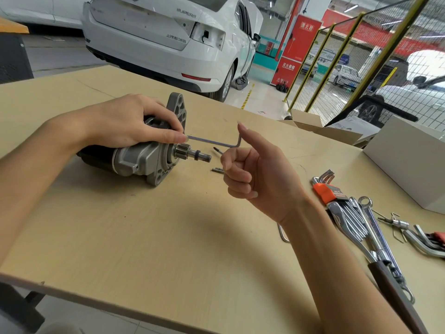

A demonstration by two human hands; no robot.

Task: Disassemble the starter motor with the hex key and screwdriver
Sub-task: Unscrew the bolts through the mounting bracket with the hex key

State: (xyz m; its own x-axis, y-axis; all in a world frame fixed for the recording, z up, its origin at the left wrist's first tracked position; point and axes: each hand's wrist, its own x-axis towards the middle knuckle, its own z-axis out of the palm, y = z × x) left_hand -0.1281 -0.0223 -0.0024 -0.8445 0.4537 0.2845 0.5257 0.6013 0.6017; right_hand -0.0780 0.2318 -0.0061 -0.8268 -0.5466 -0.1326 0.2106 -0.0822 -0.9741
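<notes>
Nearest, at 3 o'clock, right hand (255,169) half-curled, holds nothing, index nudging hex key (214,141) bend. Farther, 9 o'clock, left hand (130,121) grips starter motor (144,160) on table (144,237), pinching key shaft. Keep key seated w/ steady pressure, turn slowly.

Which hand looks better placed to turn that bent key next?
The right hand, probably: its index finger touches the bend of the hex key. The left hand is occupied holding the starter motor and pinching the key's other end.

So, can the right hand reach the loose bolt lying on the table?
Probably yes: the bolt lies bare on the table, just beside the right hand, with nothing between them; the fingers look curled but empty.
</notes>
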